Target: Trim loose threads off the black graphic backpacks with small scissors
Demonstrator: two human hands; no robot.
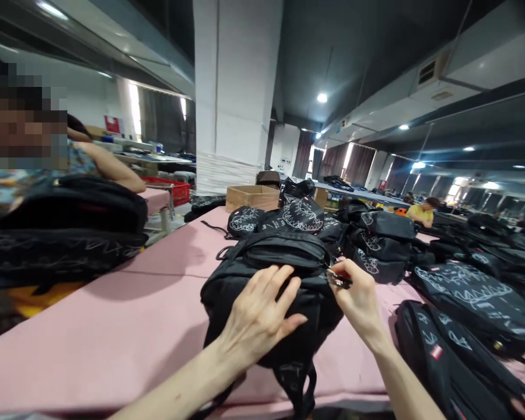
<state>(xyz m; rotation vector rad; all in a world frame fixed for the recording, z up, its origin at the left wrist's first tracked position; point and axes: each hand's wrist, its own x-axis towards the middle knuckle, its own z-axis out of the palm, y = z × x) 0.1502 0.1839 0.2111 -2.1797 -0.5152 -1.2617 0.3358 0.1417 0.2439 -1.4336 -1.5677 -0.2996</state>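
A black backpack (pixel 219 291) lies on the pink table in front of me, its zipped upper pocket facing up and its straps hanging toward me. My left hand (pixel 262 309) rests flat on it just below the pocket, with fingers spread. At the pocket's right end, my right hand (pixel 354 291) is closed around small shiny metal scissors (pixel 339 279), partly covered by the fingers. Their tips are by the end of the zipper; I cannot make out what they touch.
Black backpacks with white drawings (pixel 468 291) are piled on the right and beyond mine. A cardboard box (pixel 252 198) stands before a white pillar (pixel 236 87). A co-worker (pixel 109 163) is on the left behind another open backpack (pixel 70 216). The pink tabletop (pixel 114 326) stretches left.
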